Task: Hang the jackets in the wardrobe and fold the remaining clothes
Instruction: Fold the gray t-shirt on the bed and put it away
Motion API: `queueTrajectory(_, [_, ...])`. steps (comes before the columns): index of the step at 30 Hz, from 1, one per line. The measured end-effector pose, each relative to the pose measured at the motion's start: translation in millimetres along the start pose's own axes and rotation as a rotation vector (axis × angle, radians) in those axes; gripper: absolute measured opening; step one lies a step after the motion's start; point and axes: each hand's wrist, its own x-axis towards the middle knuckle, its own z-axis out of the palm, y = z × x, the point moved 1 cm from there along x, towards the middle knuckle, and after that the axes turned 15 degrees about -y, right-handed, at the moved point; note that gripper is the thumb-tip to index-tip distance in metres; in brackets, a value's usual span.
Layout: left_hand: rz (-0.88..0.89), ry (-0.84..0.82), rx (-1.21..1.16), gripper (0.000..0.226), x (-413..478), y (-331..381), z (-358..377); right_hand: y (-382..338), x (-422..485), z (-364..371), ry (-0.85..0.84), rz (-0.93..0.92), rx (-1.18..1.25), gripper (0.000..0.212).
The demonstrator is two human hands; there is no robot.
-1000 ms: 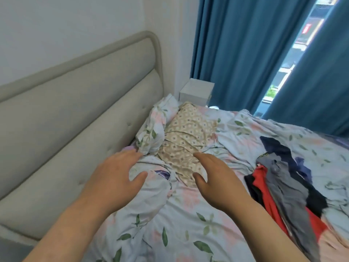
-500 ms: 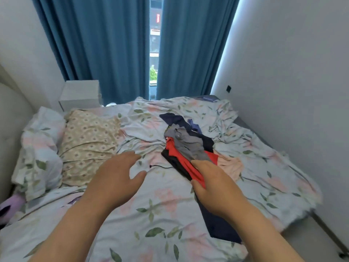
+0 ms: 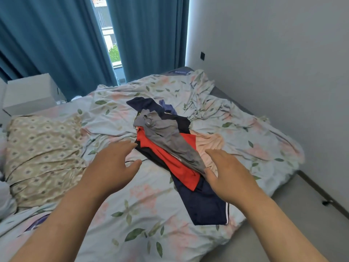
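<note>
Here, a rumpled bed (image 3: 154,210) under a floral sheet, filling most of the view, blue curtains (image 3: 56,40) behind. Mid-bed, a loose pile of clothes (image 3: 170,146): navy garment (image 3: 205,207) lowest, trailing toward the near edge, then red garment (image 3: 175,163), grey garment (image 3: 170,137) on top, pink garment (image 3: 207,142) at the right side. At left, a patterned pillow (image 3: 43,154). Nearest, left hand (image 3: 111,163) and right hand (image 3: 230,176), both spread and relaxed, holding nothing, flanking the pile; right thumb close to the grey hem, contact unclear. Likely risk: grabbing overlapped layers together, dragging the tangle and tipping the navy piece off the bed.
</note>
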Motion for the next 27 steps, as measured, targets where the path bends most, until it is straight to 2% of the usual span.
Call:
queueTrajectory(3, [-0.039, -0.032, 0.008, 0.055, 36.4, 12.2, 14.4, 33.4, 33.0, 6.7, -0.030, -0.020, 0.060, 0.055])
queueTrajectory(8, [-0.088, -0.066, -0.005, 0.054, 76.3, 27.0, 29.2, 62.7, 66.9, 11.5, -0.103, -0.054, 0.167, 0.042])
queueTrajectory(17, [-0.109, -0.101, -0.059, 0.052, 144.6, 21.5, 58.8, 94.6, 126.3, 25.9, -0.146, -0.047, 0.259, 0.049])
queueTrajectory(22, [-0.121, -0.133, -0.062, 0.051, 187.7, -8.2, 73.0, 98.1, 189.6, 45.0, -0.163, -0.060, 0.301, 0.053])
queueTrajectory(27, [-0.155, -0.114, -0.129, 0.047, 269.5, -64.4, 92.1, 100.2, 281.3, 90.5, -0.233, -0.067, 0.314, 0.056])
